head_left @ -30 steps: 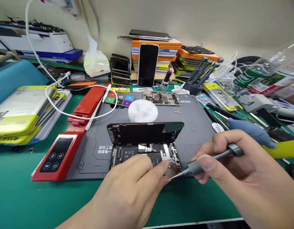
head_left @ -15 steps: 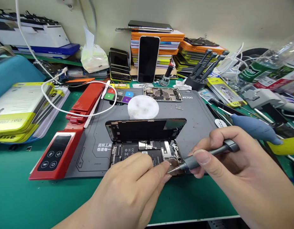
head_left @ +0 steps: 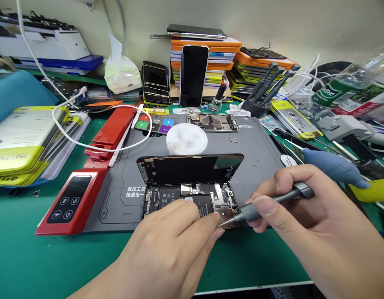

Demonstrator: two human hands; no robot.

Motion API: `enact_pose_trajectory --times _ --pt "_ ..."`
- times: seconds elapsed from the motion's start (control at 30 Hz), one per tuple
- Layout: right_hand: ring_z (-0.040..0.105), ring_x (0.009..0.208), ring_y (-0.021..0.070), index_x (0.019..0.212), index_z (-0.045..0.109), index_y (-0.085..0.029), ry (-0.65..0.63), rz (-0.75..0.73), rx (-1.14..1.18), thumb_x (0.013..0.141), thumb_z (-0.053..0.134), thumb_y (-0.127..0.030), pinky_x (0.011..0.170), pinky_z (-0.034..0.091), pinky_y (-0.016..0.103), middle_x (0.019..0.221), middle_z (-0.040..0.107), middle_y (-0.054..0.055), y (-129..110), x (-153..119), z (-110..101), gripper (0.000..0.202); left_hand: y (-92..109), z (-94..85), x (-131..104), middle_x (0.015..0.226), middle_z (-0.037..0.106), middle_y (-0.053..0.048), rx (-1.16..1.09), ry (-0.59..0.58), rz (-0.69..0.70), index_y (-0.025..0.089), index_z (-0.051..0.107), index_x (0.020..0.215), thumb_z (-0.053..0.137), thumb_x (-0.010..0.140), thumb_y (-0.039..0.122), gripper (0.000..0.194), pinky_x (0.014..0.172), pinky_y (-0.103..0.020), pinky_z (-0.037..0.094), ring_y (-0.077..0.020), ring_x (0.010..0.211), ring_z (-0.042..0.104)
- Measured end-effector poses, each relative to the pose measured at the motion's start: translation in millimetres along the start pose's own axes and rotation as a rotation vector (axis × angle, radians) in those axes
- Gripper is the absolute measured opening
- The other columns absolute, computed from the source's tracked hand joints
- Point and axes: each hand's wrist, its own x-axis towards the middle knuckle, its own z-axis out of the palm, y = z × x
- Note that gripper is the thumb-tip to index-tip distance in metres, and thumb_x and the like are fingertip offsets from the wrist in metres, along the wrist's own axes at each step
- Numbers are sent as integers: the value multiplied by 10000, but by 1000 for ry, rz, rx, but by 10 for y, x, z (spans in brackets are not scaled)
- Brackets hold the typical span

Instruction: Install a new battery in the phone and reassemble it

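Observation:
An opened smartphone [head_left: 195,192] lies in front of me, its screen [head_left: 185,170] raised along the far edge and leaning toward a white round block [head_left: 187,139]. Inside show a black battery [head_left: 171,197] and a shiny metal plate [head_left: 225,212] at the right end. My right hand [head_left: 291,207] grips a grey screwdriver [head_left: 252,211], its thin tip pointing left at the phone's near right corner. Across the phone's near side rests my left hand [head_left: 170,236], thumb and forefinger pinched close by that tip. Whatever lies between those fingertips is hidden.
A grey work mat [head_left: 257,153] lies under the phone. On its left is a red folding device [head_left: 70,203]; behind stand a second phone's open housing [head_left: 213,121] and a screwdriver holder [head_left: 257,107]. A white cable [head_left: 101,148] loops over the left side. A blue blower [head_left: 333,166] lies right.
The metal plate shows slightly more beside my left fingertips, which have shifted a touch. My right hand and the screwdriver stay in nearly the same pose.

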Motion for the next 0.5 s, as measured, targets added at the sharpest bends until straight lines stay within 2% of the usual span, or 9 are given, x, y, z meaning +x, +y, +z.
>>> enact_pose_trajectory --times 0.1,0.17,0.3,0.5 --pt "728 523 170 833 579 -284 -59 -14 79 756 1032 -573 492 611 179 712 774 -36 15 1 -5 543 -8 -1 -10 830 648 1 -10 4 -2 135 788 1272 623 1112 108 231 586 -327 508 -167 680 572" --pt "723 516 173 828 578 -283 -55 -20 75 774 1021 -580 488 612 187 708 769 -28 29 -3 -6 536 -19 6 -27 824 636 3 -13 12 -3 135 790 1281 627 1107 105 240 578 -329 501 -166 671 566" --pt "714 515 178 834 564 -286 -47 -34 40 861 934 -645 482 619 215 709 758 -11 51 -9 1 517 -28 24 -48 829 651 -4 -18 9 4 136 797 1278 640 1105 112 235 576 -333 501 -169 670 574" --pt "714 644 263 928 562 -297 117 43 -81 743 916 -838 549 660 356 757 676 15 91 -9 21 672 -12 3 -17 837 675 -6 -25 13 -5 143 796 1267 626 1116 116 229 593 -333 516 -170 681 596"
